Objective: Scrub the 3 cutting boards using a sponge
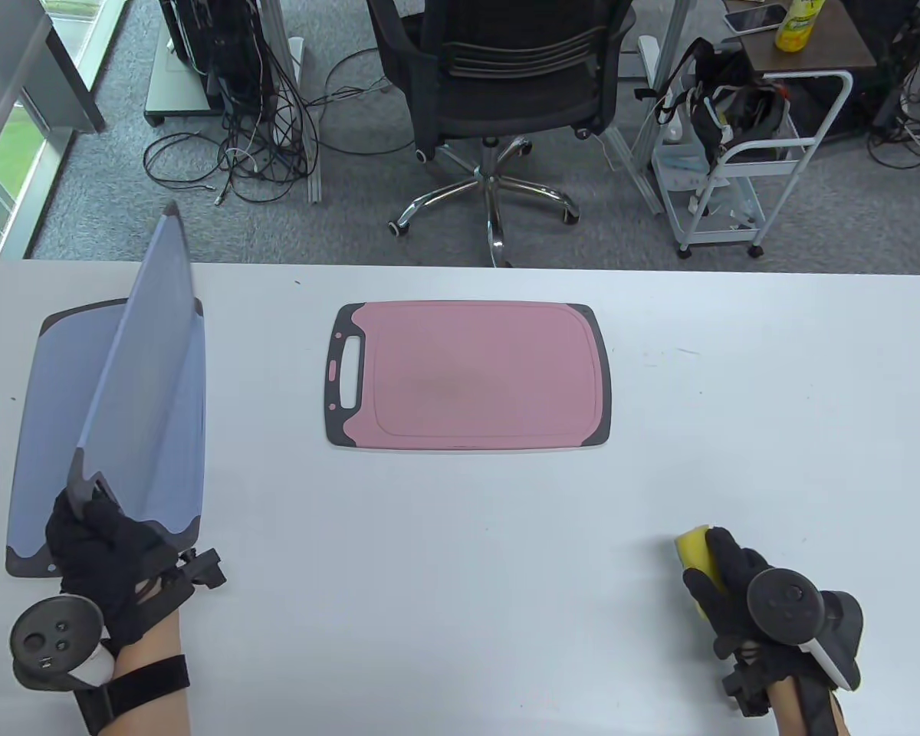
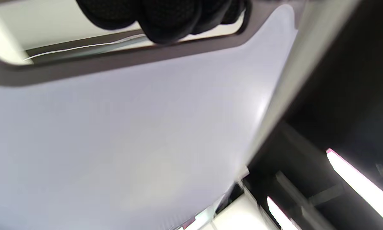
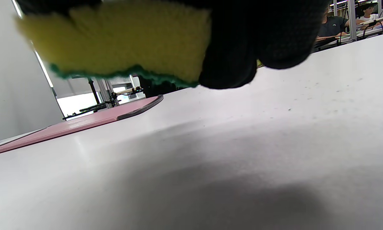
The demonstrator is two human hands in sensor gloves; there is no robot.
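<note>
A pink cutting board (image 1: 468, 374) with dark ends lies flat mid-table, its near edge (image 3: 83, 123) low in the right wrist view. At the left, one blue-grey cutting board (image 1: 42, 429) lies flat. My left hand (image 1: 96, 548) grips the handle end of a second blue-grey board (image 1: 142, 383) and holds it tilted up on edge above the flat one; its face (image 2: 131, 134) fills the left wrist view, my fingers (image 2: 166, 19) through the handle slot. My right hand (image 1: 724, 590) holds a yellow sponge (image 1: 696, 556) with a green underside (image 3: 121, 38) just above the table, near the front right.
The white table (image 1: 468, 552) runs across the whole view. Beyond its far edge stand a black office chair (image 1: 498, 77), a white cart (image 1: 744, 161) and loose cables on the carpet.
</note>
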